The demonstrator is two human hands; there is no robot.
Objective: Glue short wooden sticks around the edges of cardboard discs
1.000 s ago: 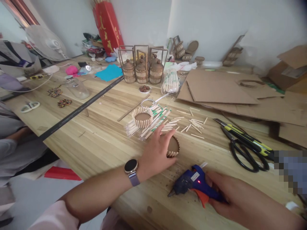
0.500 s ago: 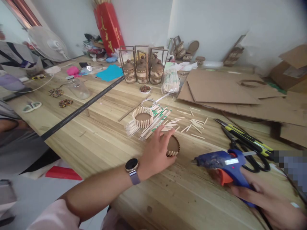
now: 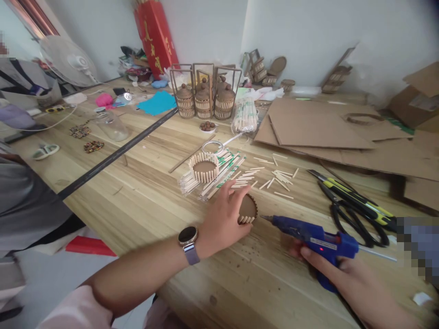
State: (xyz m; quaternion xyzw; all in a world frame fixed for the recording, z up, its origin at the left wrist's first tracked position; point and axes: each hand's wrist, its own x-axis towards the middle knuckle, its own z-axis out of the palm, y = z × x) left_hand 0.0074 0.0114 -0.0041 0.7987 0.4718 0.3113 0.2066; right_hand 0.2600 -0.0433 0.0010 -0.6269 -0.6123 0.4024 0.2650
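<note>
My left hand [image 3: 222, 219], with a watch on its wrist, grips a round brown cardboard base [image 3: 248, 208] on the table. Short wooden sticks stand along the near edge of that base, and my fingers hide its left part. In my right hand [image 3: 346, 278] is a blue hot glue gun [image 3: 305, 235], its small red light lit. The nozzle points left, just right of the base and apart from it. Beyond my left hand, a finished-looking ring of upright sticks [image 3: 205, 169] rests on wrapped sticks [image 3: 219, 180]. Loose cut sticks [image 3: 281, 178] lie to the right of these.
Black scissors [image 3: 356, 219] and a yellow utility knife [image 3: 356, 194] lie right, near cardboard sheets [image 3: 318, 123]. Small lidded baskets with handles [image 3: 205, 100] stand at the back beside a bowl of brown beads [image 3: 207, 127]. A glass jar [image 3: 111, 125] and a fan [image 3: 70, 61] are left.
The glue gun in my right hand has moved left and turned, bringing its nozzle close to the round base. My left hand stays in place. A person at the left has shifted.
</note>
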